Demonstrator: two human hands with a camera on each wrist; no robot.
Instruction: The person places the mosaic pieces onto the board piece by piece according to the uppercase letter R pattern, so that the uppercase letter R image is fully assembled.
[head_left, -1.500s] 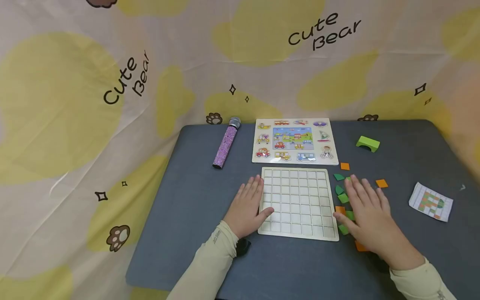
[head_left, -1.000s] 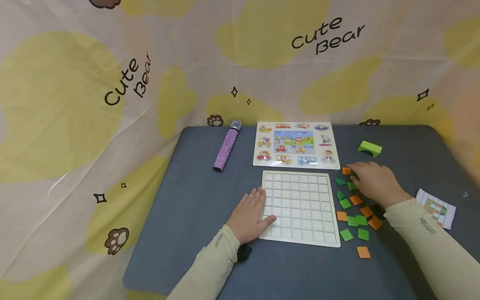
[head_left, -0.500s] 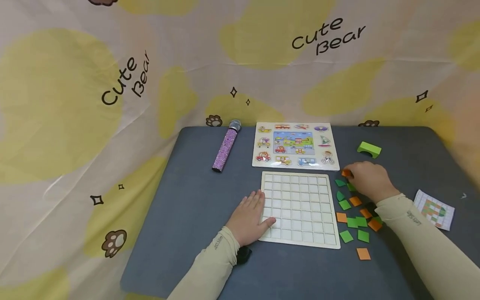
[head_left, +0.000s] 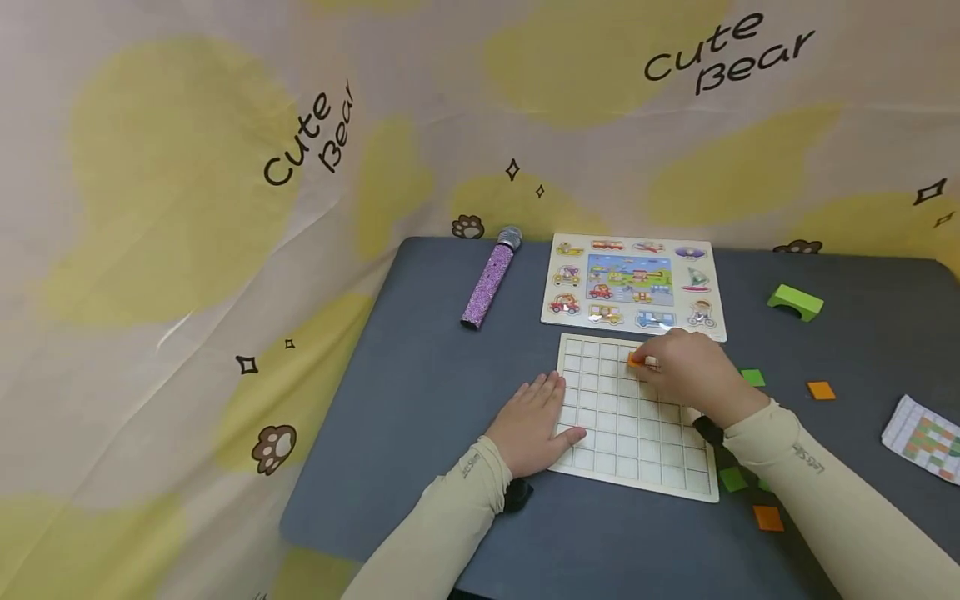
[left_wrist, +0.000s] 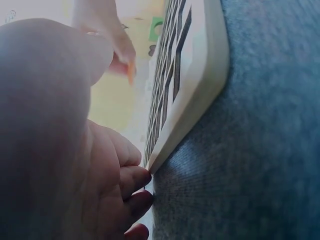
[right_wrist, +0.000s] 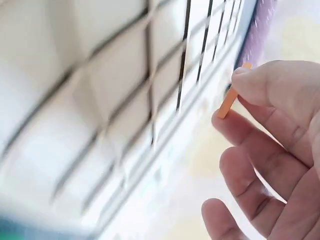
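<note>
My right hand (head_left: pixel 693 372) pinches an orange square tile (right_wrist: pixel 230 101) between thumb and fingertip, over the far part of the white grid board (head_left: pixel 600 454). In the right wrist view the tile is seen edge-on, apart from the board's surface. My left hand (head_left: pixel 527 423) lies with straight fingers along the board's left edge, its thumb over the rim. From the left wrist view, the fingertips (left_wrist: pixel 135 177) are right at the board's corner. The right forearm hides part of the loose tiles.
Green tiles (head_left: pixel 752 377) and orange tiles (head_left: pixel 821 390) lie right of the board. A picture puzzle (head_left: pixel 716 308) lies behind it, a glittery purple microphone (head_left: pixel 489 283) back left. A green arch block (head_left: pixel 795 302) and a folded pattern sheet (head_left: pixel 926 437) are at right.
My right hand went from flat beside the board to the far orange tile, pinched it and carried it left over the grid. The left hand stays at the board's edge. The head view shifted.
</note>
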